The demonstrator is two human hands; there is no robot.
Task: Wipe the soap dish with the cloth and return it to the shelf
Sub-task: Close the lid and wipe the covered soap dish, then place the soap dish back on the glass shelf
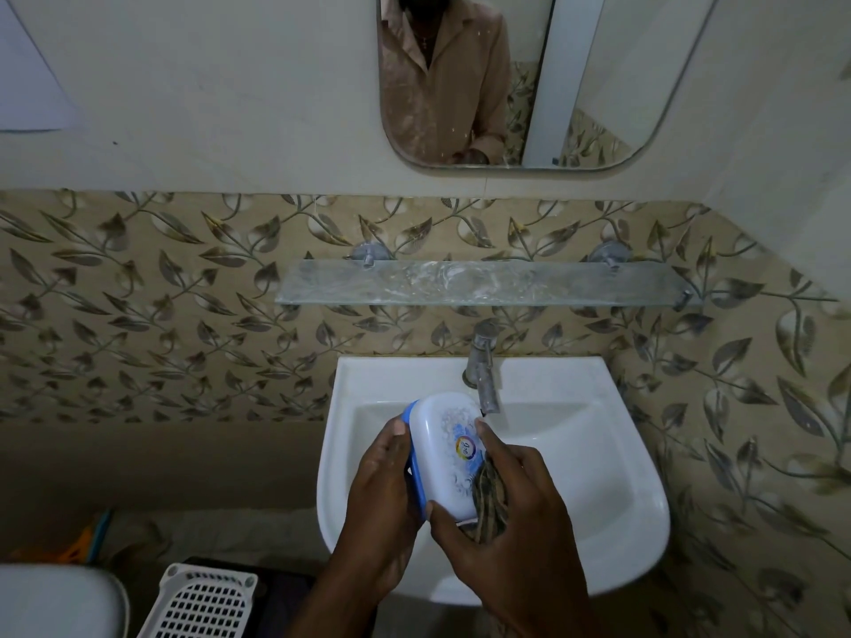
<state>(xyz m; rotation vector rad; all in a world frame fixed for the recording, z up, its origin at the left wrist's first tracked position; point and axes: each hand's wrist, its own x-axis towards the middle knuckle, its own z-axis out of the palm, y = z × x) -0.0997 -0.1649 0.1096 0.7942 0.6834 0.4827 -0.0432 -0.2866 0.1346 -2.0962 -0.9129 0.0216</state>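
A white soap dish [449,453] with a blue base and a round colourful sticker on its lid is held above the white sink [598,481]. My left hand [382,504] grips its left side, fingers curled round the blue edge. My right hand [511,513] grips the dish's right side and lower end, with a dark striped cloth [490,499] bunched between palm and dish. The glass shelf [488,284] on the wall above the tap carries nothing.
A metal tap [481,366] stands just behind the dish. A mirror [497,80] hangs above the shelf. A white perforated basket [205,600] and a white rounded fixture [55,600] sit at the lower left.
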